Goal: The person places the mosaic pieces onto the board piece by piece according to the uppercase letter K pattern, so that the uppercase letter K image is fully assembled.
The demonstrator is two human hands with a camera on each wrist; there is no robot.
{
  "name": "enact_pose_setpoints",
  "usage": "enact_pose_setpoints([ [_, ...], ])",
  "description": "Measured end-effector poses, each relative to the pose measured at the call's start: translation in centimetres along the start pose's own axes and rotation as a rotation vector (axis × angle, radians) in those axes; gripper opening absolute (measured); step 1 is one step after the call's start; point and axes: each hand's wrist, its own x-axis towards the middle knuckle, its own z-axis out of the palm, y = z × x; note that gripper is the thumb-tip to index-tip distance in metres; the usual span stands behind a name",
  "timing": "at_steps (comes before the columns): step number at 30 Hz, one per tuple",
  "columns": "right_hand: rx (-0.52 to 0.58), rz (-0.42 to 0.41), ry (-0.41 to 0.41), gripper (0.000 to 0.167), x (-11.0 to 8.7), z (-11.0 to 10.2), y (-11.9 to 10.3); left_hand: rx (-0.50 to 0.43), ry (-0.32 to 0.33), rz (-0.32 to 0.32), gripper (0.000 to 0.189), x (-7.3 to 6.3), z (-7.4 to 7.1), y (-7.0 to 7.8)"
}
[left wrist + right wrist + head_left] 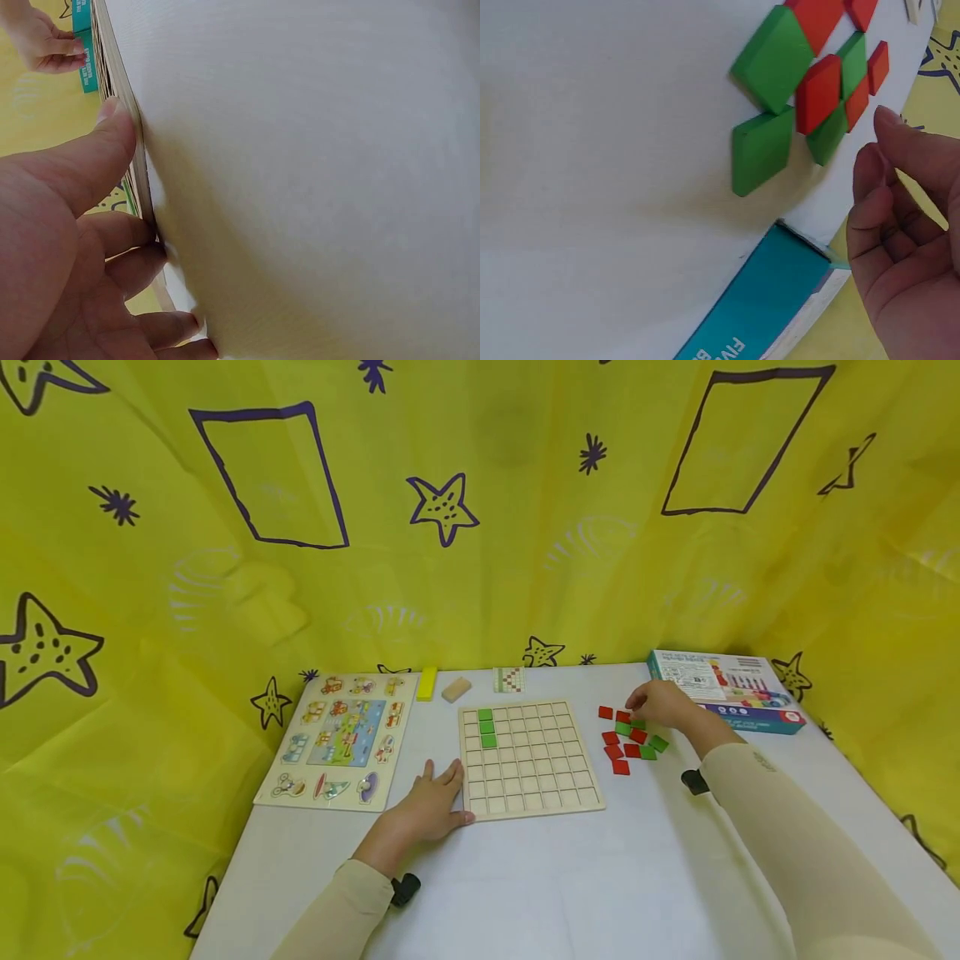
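Note:
A wooden grid board [534, 772] lies flat on the table, with three green square tiles [487, 727] in a column near its upper left. My left hand [429, 806] rests against the board's left edge; in the left wrist view its thumb and fingertips [124, 259] touch the board's side. To the right of the board lies a loose group of red tiles [621, 767] and green tiles [658, 743]. Over the far side of this group hovers my right hand [663, 703]. Its fingers are loosely bent in the right wrist view, and no tile shows between thumb and fingers.
A picture puzzle board [300, 752] lies on the left. Along the back are a yellow block [427, 683], a plain wooden block [456, 689] and a small pattern card [509, 680]. A teal-edged box [750, 689] sits at back right, close to my right hand.

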Motion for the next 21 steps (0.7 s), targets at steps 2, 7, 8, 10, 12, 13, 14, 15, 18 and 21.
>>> enact_pose_setpoints([
  [2, -0.007, 0.018, -0.019, 0.029, -0.23, 0.15, 0.07, -0.002, -0.001, 0.001, 0.084, -0.04, -0.03, 0.02],
  [7, -0.018, 0.058, -0.035, 0.035, -0.31, 0.39, 0.29, -0.002, -0.001, -0.001, 0.084, -0.07, -0.07, 0.02],
  [8, -0.019, 0.063, -0.033, 0.034, -0.25, 0.42, 0.38, -0.001, 0.002, 0.0, 0.084, -0.05, -0.07, 0.01],
  [10, -0.026, 0.063, -0.031, 0.032, -0.16, 0.46, 0.45, 0.003, 0.005, 0.003, 0.084, -0.05, -0.04, -0.02],
  [12, -0.03, 0.062, -0.032, 0.031, -0.1, 0.49, 0.46, 0.009, 0.008, 0.008, 0.084, -0.04, 0.03, -0.07],
  [13, -0.03, 0.062, -0.033, 0.03, -0.07, 0.5, 0.48, 0.011, 0.01, 0.009, 0.084, -0.04, 0.06, -0.09],
  [14, -0.03, 0.064, -0.034, 0.029, -0.04, 0.51, 0.5, 0.012, 0.01, 0.009, 0.083, -0.05, 0.08, -0.1],
  [15, -0.032, 0.065, -0.035, 0.029, -0.05, 0.52, 0.48, 0.013, 0.009, 0.008, 0.083, -0.06, 0.11, -0.12],
  [18, -0.036, 0.066, -0.034, 0.026, -0.16, 0.5, 0.41, 0.007, 0.006, 0.005, 0.083, -0.06, 0.06, -0.11],
  [21, -0.043, 0.061, -0.031, 0.024, -0.31, 0.48, 0.28, 0.005, 0.005, 0.004, 0.083, -0.02, -0.02, -0.07],
])
